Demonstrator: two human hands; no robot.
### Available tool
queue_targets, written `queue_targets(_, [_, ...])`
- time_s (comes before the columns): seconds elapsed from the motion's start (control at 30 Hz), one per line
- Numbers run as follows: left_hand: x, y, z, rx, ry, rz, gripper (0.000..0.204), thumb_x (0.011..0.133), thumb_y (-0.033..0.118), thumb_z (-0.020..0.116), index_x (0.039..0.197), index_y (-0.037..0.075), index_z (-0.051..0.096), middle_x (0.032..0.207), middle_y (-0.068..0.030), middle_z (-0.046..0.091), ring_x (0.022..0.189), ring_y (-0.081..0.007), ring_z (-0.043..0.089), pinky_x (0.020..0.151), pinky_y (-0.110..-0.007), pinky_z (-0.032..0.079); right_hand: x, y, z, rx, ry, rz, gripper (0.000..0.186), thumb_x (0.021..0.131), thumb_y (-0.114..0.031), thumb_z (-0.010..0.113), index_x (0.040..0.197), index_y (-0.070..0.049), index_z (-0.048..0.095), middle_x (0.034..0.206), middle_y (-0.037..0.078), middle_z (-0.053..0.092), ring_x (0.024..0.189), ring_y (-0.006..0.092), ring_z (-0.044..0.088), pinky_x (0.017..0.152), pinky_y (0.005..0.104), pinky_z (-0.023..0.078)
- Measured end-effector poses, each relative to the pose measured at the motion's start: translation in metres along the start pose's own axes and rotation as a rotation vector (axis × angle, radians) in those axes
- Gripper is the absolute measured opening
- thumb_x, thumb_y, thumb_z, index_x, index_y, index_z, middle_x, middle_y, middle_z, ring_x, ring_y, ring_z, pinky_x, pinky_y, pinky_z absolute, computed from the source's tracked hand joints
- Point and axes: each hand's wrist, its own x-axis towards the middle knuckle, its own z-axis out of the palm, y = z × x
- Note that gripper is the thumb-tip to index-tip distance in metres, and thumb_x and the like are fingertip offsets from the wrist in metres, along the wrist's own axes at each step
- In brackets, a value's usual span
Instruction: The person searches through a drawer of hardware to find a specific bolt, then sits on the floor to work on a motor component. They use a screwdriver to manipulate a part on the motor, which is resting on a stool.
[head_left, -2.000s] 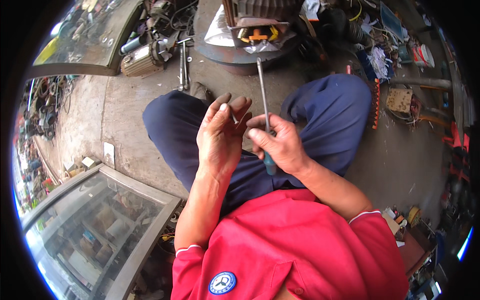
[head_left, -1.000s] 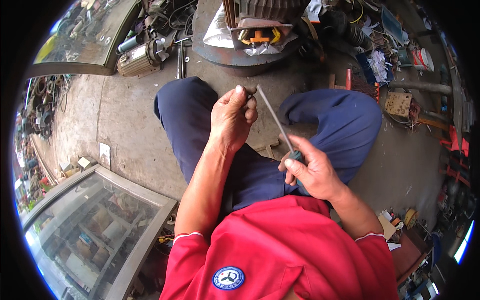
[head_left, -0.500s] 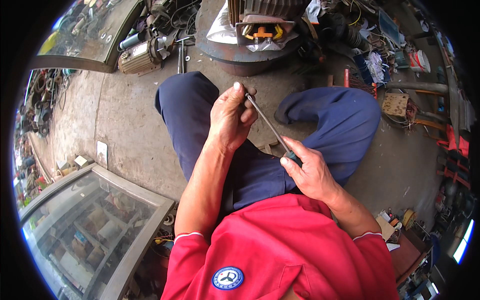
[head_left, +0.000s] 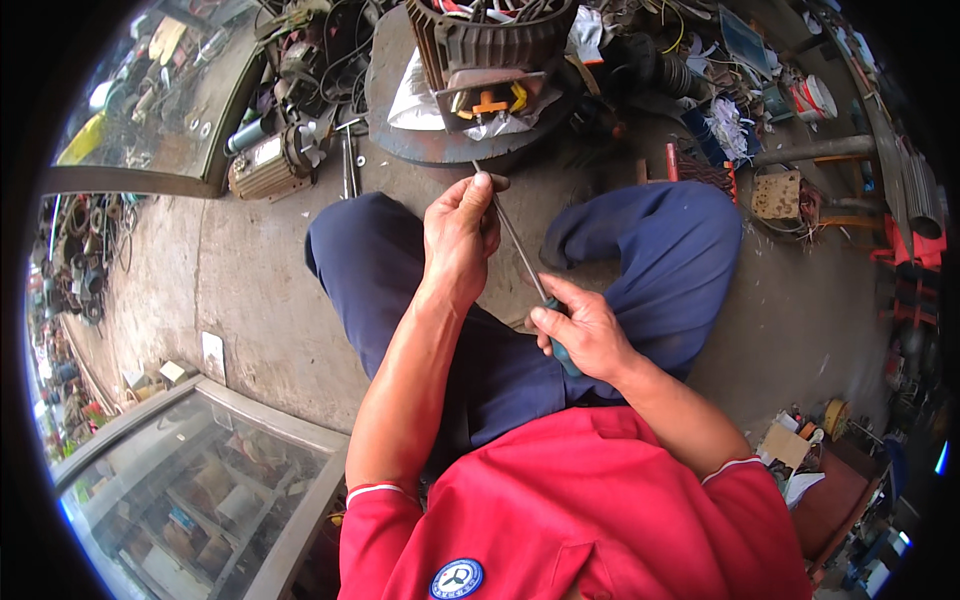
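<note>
My right hand point(head_left: 592, 338) is closed round the dark green handle of a screwdriver point(head_left: 518, 243). Its long metal shaft slants up and leftward to my left hand point(head_left: 460, 235), whose thumb and fingers pinch it close to the tip. The tip pokes out just past my left thumb; whether anything small is also in that pinch is hidden. Beyond my hands stands a ribbed motor housing point(head_left: 495, 50), wires showing in its open top. An orange terminal block point(head_left: 490, 102) sits in the open box on its side.
The motor housing rests on a round metal stand point(head_left: 400, 140) with white sacking. A smaller motor point(head_left: 270, 165) and a hammer point(head_left: 349, 160) lie left of it. Glass-fronted cabinet frames point(head_left: 300, 435) flank my left side. Scrap, a white bucket point(head_left: 815, 98) and wooden pieces crowd the right.
The screwdriver's shaft has slid farther through my left fingers, its tip now beyond the thumb. My right hand has moved left and slightly down. The view has tilted, showing more of the motor housing.
</note>
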Motion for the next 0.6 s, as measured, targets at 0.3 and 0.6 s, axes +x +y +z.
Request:
queue_targets(0.3, [0.05,0.006,0.012,0.127,0.085,-0.125,0.017,0.098,0.016,0.053,0.101,0.004,0.064,0.069,0.0036,0.044,0.054,-0.0062,0.037,0.045,-0.021,0.027,0.049,0.014,0.016,0.108,0.154,-0.102,0.046,0.096,-0.02,0.06,0.136,0.0,0.05,0.072,0.002,0.059,0.058,0.0092,0.057,0.055,0.0267,0.049])
queue_targets(0.6, [0.073,0.008,0.006,0.134,0.07,-0.091,0.013,0.098,0.018,0.054,0.097,0.006,0.059,0.068,0.0027,0.045,0.055,-0.0077,0.04,0.044,-0.021,0.026,0.074,0.012,0.022,0.149,0.208,-0.115,0.047,0.094,-0.019,0.062,0.135,0.001,0.051,0.066,0.0,0.057,0.057,0.0089,0.056,0.054,0.027,0.047])
